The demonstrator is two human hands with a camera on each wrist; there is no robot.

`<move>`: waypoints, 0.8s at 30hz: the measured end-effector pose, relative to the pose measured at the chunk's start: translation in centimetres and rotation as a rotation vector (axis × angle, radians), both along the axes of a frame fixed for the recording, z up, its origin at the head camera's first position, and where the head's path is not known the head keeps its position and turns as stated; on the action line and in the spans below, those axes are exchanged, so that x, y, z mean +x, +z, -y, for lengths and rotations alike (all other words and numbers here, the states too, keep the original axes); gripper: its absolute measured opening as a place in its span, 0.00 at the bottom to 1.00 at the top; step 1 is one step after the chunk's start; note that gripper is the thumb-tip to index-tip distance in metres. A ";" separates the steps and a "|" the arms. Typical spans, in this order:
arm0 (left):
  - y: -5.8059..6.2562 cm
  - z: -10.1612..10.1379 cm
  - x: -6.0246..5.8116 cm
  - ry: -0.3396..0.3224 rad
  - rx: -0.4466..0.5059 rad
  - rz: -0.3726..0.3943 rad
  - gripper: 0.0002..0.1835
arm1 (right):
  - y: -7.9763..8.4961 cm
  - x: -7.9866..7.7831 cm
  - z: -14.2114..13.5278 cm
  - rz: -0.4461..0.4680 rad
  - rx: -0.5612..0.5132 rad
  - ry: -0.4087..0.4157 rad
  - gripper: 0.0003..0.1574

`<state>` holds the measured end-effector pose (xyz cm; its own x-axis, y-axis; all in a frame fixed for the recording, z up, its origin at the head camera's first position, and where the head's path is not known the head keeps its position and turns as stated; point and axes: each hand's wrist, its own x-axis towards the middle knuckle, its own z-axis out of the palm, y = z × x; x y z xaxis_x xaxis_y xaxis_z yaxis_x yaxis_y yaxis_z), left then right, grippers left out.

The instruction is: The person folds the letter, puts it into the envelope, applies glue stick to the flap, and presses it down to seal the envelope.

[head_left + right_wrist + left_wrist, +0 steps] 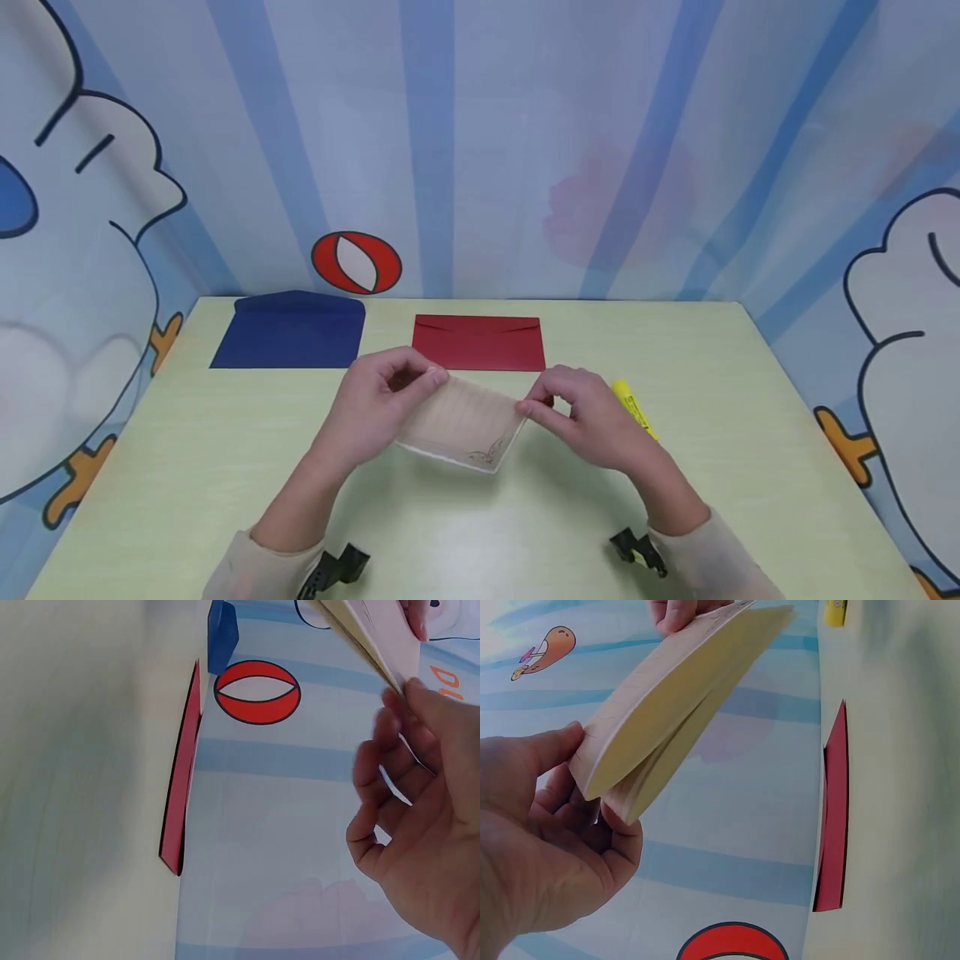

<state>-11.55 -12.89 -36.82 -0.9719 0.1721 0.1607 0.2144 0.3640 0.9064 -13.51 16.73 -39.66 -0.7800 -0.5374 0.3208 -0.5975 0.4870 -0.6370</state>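
A folded sheet of beige letter paper point(459, 421) with a scroll pattern in one corner is held up over the table. My left hand point(378, 404) pinches its left end between thumb and fingers. At the opposite end, my right hand point(588, 412) pinches a corner with thumb and forefinger. The left wrist view shows the paper point(682, 712) doubled over, its layers parted at the edge near my left hand point(562, 832). In the right wrist view, the other fingers of my right hand point(427, 802) curve loosely below the paper.
Behind the hands lies a red envelope point(478, 343), with a larger dark blue envelope point(292, 337) to its left near the table's back edge. A yellow marker point(633, 404) lies just beyond my right hand. A printed curtain point(495, 150) stands behind the pale table point(750, 467).
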 end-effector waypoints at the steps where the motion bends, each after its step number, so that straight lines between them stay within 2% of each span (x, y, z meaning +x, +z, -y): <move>1: 0.0 0.0 0.0 -0.006 -0.005 0.008 0.02 | 0.1 0.1 0.1 -0.001 0.000 0.006 0.05; 5: -0.4 -0.7 0.3 -0.076 -0.034 0.029 0.01 | 0.1 0.8 0.9 0.015 -0.053 0.051 0.12; 8: -0.7 -1.4 0.4 -0.126 -0.029 0.028 0.02 | 0.1 1.2 1.7 0.039 -0.108 0.058 0.08; 11: -0.8 -1.8 0.6 -0.129 0.001 0.035 0.06 | 0.2 1.5 1.9 0.043 -0.145 0.008 0.07; 14: -0.9 -2.0 0.7 -0.101 0.001 0.041 0.07 | 0.1 1.6 2.0 0.035 -0.164 -0.025 0.08; 16: -1.1 -2.2 0.9 -0.105 -0.039 0.023 0.06 | -0.1 1.6 2.1 0.033 -0.179 -0.028 0.09; 20: -1.4 -3.2 1.3 -0.159 -0.118 -0.053 0.05 | -0.3 1.9 2.9 0.012 -0.209 -0.029 0.09; 24: -1.4 -3.5 1.5 -0.193 -0.123 -0.091 0.04 | -0.3 2.0 3.1 -0.020 -0.228 -0.031 0.09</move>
<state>-10.05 -9.35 -38.22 -0.9014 0.3770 0.2129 0.3697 0.4146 0.8315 -11.55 13.58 -40.01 -0.7872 -0.4254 0.4465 -0.5981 0.3500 -0.7210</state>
